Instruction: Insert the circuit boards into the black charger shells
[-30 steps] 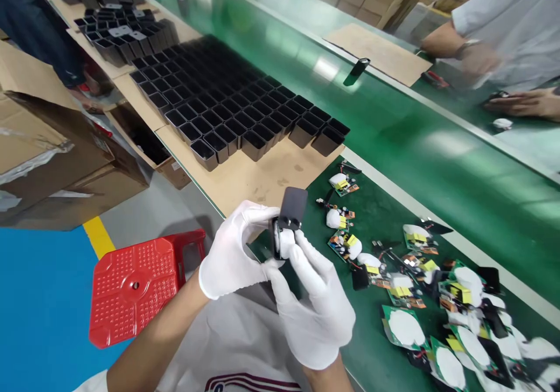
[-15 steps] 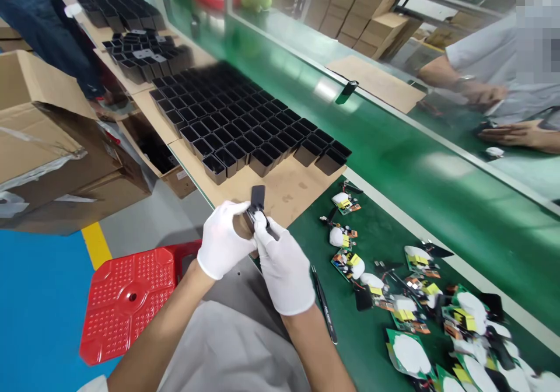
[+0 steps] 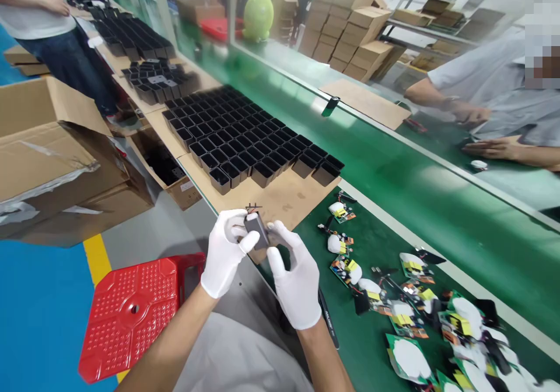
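Both my hands wear white gloves and meet at the near edge of the bench. My left hand (image 3: 225, 252) pinches a small black plastic case (image 3: 257, 231), from whose top thin metal pins stick up. My right hand (image 3: 295, 272) curls its fingers against the same case from the right. Beyond them, on a cardboard sheet (image 3: 284, 196), stand rows of empty black cases (image 3: 245, 138). To the right on the green mat lie several small circuit boards (image 3: 350, 269) with white and yellow parts.
A green conveyor belt (image 3: 415, 170) runs diagonally behind the mat. A person in a grey shirt (image 3: 494, 88) works across it; another stands at far left (image 3: 39, 13). A red stool (image 3: 131, 313) and open cartons (image 3: 52, 147) sit on the left. Black tweezers (image 3: 327, 319) lie by my right wrist.
The camera has tilted up, showing more of the room. The case has turned in my hands, from upright with its flat side showing to low between my fingers with pins on top.
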Tool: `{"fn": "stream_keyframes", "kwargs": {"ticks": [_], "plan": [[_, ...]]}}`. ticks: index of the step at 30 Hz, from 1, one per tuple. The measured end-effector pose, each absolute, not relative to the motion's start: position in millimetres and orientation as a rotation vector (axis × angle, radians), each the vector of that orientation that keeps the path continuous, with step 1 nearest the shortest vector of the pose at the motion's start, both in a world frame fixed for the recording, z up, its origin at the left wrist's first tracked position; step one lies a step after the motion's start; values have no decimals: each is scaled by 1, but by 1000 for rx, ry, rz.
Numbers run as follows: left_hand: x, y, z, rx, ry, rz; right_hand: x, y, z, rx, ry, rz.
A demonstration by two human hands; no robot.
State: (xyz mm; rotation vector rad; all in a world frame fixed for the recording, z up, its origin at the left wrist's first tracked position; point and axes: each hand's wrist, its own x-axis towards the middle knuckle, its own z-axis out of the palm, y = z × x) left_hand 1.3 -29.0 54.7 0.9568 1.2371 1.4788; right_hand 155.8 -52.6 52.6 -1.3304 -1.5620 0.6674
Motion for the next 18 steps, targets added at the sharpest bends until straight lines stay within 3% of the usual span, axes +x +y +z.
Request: {"fn": "stream_keyframes", "kwargs": {"ticks": [5,18], "plan": [[14,-31,76,854,1001,1511,161,-62,52,-1367,-1285,669],[18,-25,76,1597,1087,1368,158,-59,50,-1365,-1125,788]]}}
